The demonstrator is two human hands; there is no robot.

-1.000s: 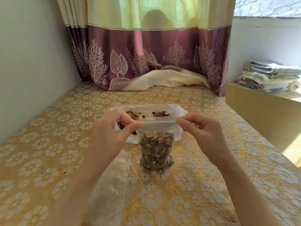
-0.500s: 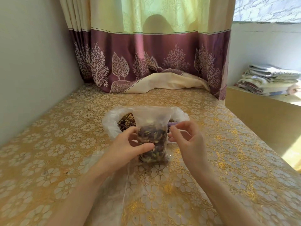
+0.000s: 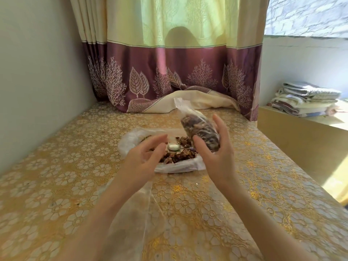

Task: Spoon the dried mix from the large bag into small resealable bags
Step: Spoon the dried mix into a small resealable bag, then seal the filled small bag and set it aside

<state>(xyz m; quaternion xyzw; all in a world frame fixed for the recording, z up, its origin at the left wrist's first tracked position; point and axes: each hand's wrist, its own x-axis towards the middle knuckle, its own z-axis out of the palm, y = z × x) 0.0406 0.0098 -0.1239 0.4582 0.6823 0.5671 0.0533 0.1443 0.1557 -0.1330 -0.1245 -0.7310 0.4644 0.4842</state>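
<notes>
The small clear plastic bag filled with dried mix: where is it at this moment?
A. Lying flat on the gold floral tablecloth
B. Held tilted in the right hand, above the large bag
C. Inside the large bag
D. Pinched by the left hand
B: the small clear plastic bag filled with dried mix leans in the right hand over the large white bag; the left hand is open and apart from it.

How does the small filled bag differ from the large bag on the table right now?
The small bag is lifted and tilted, held in the right hand; the large bag lies on the table. The small bag is narrow and packed full; the large bag is wide, open-topped, with a white spoon inside. Both are clear plastic holding the same dried mix.
</notes>
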